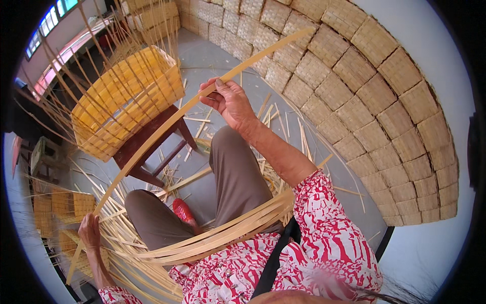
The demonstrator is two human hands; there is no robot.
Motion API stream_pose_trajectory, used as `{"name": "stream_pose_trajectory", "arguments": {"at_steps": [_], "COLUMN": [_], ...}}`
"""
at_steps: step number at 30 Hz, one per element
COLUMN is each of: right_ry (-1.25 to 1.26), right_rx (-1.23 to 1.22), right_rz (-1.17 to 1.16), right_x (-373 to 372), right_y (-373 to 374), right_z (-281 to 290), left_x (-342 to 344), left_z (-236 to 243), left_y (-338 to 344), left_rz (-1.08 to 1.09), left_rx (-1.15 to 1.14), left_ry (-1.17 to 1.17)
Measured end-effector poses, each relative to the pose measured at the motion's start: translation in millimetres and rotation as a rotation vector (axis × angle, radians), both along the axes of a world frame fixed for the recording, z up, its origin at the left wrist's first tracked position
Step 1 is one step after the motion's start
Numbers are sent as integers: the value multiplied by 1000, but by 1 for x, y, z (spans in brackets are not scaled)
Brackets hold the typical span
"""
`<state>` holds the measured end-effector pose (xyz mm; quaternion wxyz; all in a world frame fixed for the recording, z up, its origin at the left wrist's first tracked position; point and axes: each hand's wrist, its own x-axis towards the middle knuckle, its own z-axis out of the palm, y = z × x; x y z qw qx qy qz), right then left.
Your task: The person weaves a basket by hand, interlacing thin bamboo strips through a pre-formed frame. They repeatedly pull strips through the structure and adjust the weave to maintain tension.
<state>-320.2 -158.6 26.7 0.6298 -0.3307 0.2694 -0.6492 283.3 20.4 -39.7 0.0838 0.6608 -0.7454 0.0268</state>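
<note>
A long, flat bamboo strip (152,145) slants across the view from low left to upper right. My right hand (230,100) pinches it toward its upper end, thumb on top and fingers beneath. Farther down, at the far left, my left hand (90,232) is closed around the same strip, whose lower end sticks out below. A bundle of similar bamboo strips (212,228) lies across my lap. Ahead on the left, a half-woven yellow basket (126,101) with tall upright stakes rests on a dark wooden stool (152,137), beyond the strip.
Stacked woven blocks or baskets (374,101) line the wall on the right. Loose strips and offcuts (114,233) litter the grey floor (202,50). More woven baskets (63,205) stand at the left edge, and others (154,17) at the back. A red shoe (183,210) shows between my knees.
</note>
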Motion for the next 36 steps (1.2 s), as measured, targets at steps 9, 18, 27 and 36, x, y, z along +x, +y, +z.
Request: {"name": "stream_pose_trajectory", "arguments": {"at_steps": [9,18,27,36], "right_ry": [-145,913,1085,1121], "right_rx": [-21,-496,102,-26], "right_rz": [180,-807,-221,84], "right_x": [-109,-224,-160,-119], "right_y": [-66,-38,-25,-30], "right_z": [0,144,64,9], "left_x": [-75,-125,-169,-211], "left_z": [-1,60,165,189], "left_y": [-75,-131,-90,-102], "left_rz": [-141,14,-216,-72], "left_rx": [-54,-565,-764,-161], "left_ry": [65,589,1111,716]}}
